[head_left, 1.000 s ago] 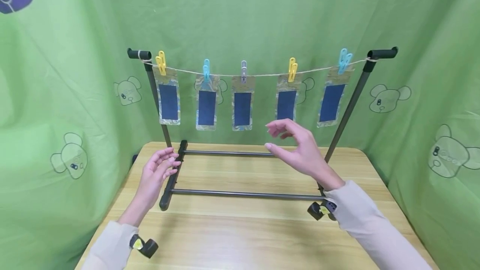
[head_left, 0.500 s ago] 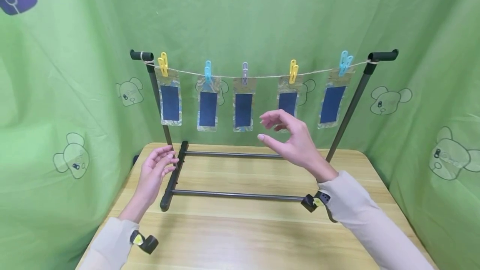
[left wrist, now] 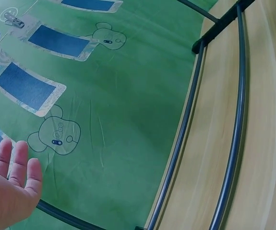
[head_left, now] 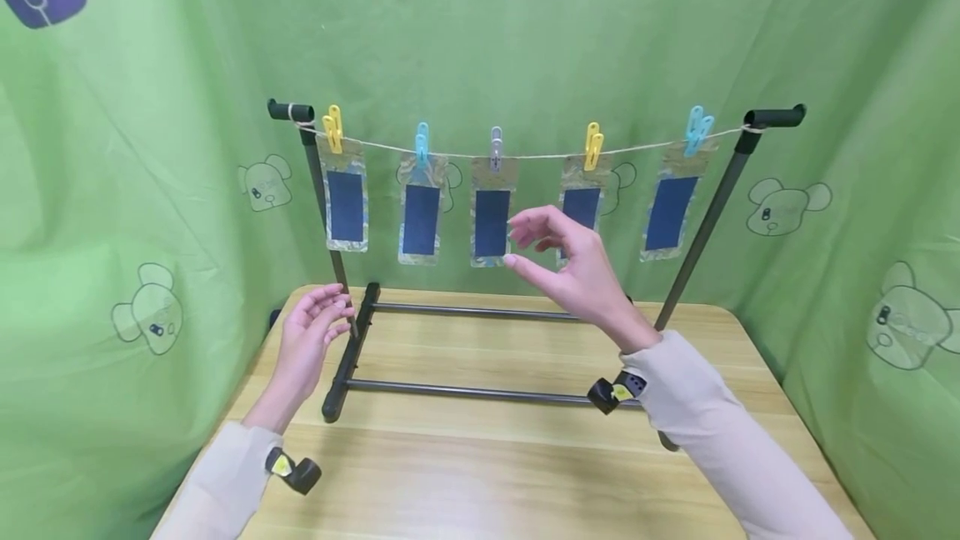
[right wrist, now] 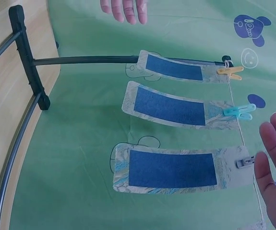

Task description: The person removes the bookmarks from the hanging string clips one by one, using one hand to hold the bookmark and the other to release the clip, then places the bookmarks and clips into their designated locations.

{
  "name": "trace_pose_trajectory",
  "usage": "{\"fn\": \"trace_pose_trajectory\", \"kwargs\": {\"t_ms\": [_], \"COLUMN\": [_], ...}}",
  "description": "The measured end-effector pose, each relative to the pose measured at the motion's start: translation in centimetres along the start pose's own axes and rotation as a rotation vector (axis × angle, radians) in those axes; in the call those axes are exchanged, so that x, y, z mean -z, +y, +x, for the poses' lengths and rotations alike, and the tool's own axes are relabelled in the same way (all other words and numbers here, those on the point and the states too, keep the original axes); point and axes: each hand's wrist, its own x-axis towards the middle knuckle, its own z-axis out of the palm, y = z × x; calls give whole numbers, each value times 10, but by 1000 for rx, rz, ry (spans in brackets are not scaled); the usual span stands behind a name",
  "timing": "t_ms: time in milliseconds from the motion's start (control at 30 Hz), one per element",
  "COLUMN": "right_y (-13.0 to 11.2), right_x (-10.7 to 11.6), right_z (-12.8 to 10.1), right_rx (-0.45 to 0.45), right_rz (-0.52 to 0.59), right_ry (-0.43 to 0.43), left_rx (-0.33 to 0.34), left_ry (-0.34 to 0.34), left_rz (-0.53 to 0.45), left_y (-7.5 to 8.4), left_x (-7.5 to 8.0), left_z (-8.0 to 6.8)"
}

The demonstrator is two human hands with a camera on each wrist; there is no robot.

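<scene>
Several patterned strips with dark blue panels hang in a row from a string point(head_left: 525, 157), each under a clothespin. My right hand point(head_left: 566, 265), fingers curved and thumb apart, is in front of the fourth strip from the left point(head_left: 581, 205) and partly covers it. Nothing is in its grasp. Just to its left hangs the middle strip point(head_left: 492, 223) under a grey clothespin point(head_left: 496, 148). My left hand point(head_left: 303, 340) is held loosely near the left post, below the leftmost strip point(head_left: 347, 205), and holds nothing. In the left wrist view its fingers point(left wrist: 18, 168) are apart from the strips.
A black frame carries the string between its left post point(head_left: 318, 190) and right post point(head_left: 708, 223). Two crossbars, the nearer bar point(head_left: 465, 392) among them, lie low over the wooden table point(head_left: 450, 473). Green printed curtain point(head_left: 187, 148) surrounds it.
My right hand has moved left and up, toward the middle strip. My left hand has barely moved. The head view has shifted slightly; the strips and clothespins hang as before.
</scene>
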Motion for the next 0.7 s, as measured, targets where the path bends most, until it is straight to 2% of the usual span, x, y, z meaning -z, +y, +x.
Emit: {"fn": "trace_pose_trajectory", "kwargs": {"t_ms": [467, 700], "right_y": [-11, -13], "right_x": [-9, -14], "right_z": [20, 31], "right_rx": [-30, -22], "right_rz": [17, 52], "right_ry": [-30, -32], "left_rx": [-11, 15], "left_ry": [14, -6], "left_rz": [-29, -45], "left_y": [5, 5], "left_x": [-1, 1], "left_z": [7, 9]}}
